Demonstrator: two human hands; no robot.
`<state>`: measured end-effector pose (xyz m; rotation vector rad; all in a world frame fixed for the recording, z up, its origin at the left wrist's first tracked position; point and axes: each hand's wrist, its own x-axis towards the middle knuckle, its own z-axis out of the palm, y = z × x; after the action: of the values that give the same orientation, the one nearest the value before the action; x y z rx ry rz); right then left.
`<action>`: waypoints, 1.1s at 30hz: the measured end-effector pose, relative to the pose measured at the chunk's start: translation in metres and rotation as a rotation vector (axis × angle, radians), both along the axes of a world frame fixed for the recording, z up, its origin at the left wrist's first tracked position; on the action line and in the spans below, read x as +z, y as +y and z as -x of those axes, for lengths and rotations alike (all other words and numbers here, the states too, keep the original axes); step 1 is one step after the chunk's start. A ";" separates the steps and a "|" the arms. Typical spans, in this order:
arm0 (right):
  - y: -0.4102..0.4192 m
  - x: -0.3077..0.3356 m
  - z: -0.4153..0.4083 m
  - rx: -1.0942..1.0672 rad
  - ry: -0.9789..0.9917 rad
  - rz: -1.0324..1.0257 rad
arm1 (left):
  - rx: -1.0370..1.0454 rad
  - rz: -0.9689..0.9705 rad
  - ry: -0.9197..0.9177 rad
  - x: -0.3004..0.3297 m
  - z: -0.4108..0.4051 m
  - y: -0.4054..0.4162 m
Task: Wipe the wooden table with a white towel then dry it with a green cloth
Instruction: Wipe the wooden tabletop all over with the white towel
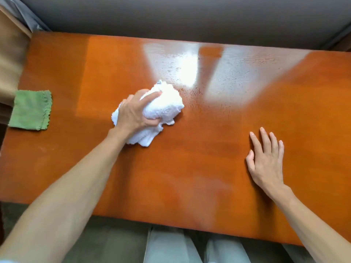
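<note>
A bunched white towel (163,105) lies on the orange-brown wooden table (190,168), a little left of the middle. My left hand (134,112) is closed over it and presses it onto the wood. My right hand (266,160) rests flat on the table to the right, fingers spread, holding nothing. A folded green cloth (31,110) lies at the table's left edge, well apart from both hands. A wet sheen with small droplets (190,73) shows on the far middle of the tabletop.
A grey wall or panel (171,16) runs behind the table's far edge. Beige fabric (9,59) hangs at the far left. My legs in light trousers (171,245) show below the near edge.
</note>
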<state>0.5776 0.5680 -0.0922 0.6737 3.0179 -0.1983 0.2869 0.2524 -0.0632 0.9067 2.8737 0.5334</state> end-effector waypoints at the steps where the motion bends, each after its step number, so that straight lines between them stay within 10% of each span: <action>1: -0.006 0.002 0.002 -0.014 0.011 -0.009 | 0.010 0.010 -0.001 0.002 0.022 -0.002; 11: -0.159 0.005 0.103 0.004 0.114 0.162 | -0.012 0.063 0.042 -0.007 0.045 -0.012; 24: -0.183 -0.007 0.117 -0.029 0.038 0.056 | -0.348 -0.089 -0.138 -0.007 -0.200 -0.139; 33: -0.184 -0.005 0.118 -0.044 0.038 0.053 | -0.386 -0.151 -0.041 -0.014 -0.107 -0.151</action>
<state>0.4594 0.3843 -0.0972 0.7412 3.0233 -0.2954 0.3942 0.1011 -0.0770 1.4113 2.5495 0.7186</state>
